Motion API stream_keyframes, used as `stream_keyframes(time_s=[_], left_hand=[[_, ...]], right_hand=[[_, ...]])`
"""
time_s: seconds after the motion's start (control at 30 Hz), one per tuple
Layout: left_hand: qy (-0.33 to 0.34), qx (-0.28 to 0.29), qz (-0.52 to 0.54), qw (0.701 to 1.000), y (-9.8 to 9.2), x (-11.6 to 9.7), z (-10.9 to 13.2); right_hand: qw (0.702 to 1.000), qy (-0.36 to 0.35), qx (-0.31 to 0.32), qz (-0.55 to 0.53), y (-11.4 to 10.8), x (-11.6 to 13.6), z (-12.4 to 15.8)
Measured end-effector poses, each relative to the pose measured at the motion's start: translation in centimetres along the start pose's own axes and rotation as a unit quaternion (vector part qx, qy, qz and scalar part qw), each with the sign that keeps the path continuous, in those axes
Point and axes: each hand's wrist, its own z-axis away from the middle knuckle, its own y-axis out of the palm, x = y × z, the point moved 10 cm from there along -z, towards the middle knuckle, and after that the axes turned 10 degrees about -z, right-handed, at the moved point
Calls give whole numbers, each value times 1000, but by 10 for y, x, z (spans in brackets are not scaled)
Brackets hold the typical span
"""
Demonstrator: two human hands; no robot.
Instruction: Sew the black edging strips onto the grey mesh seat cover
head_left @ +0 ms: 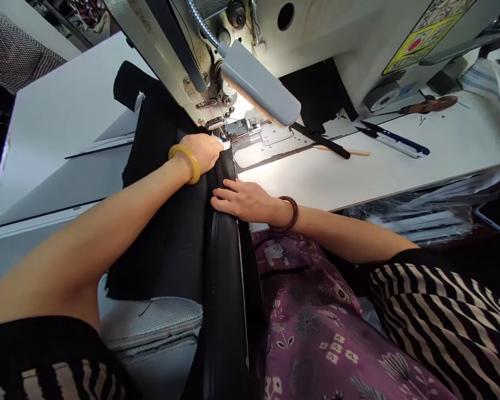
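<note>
A long black stitched strip of leather-like material [223, 261] runs up from my lap to the foot of a sewing machine [220, 132]. Black cloth [162, 233] lies joined along its left side. My left hand [202, 153], with a yellow bangle on the wrist, grips the strip and cloth close to the presser foot. A small white piece shows at its fingertips. My right hand [241, 200], wearing a dark brown bracelet, lies over the strip just below, fingers curled against its edge. The needle area is partly hidden behind my left fingers.
A lamp [258, 83] on a metal gooseneck hangs over the steel needle plate [266, 141]. Snips [391, 140], a brown-handled screwdriver [425, 105] and a wooden stick [341, 150] lie on the white table [358, 172]. A grey padded seat [150, 328] sits below left.
</note>
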Motion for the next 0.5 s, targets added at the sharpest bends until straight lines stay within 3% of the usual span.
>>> stream_keyframes(time_s=[0.1, 0.23, 0.5], left_hand=[[-15, 11, -47, 999, -2, -3, 2], [19, -15, -85, 996, -10, -17, 3], [-17, 16, 8, 1000, -9, -12, 2]], right_hand=[[1000, -8, -10, 6, -2, 1, 2], [1000, -15, -19, 4, -2, 1, 3], [999, -24, -27, 10, -4, -1, 6]])
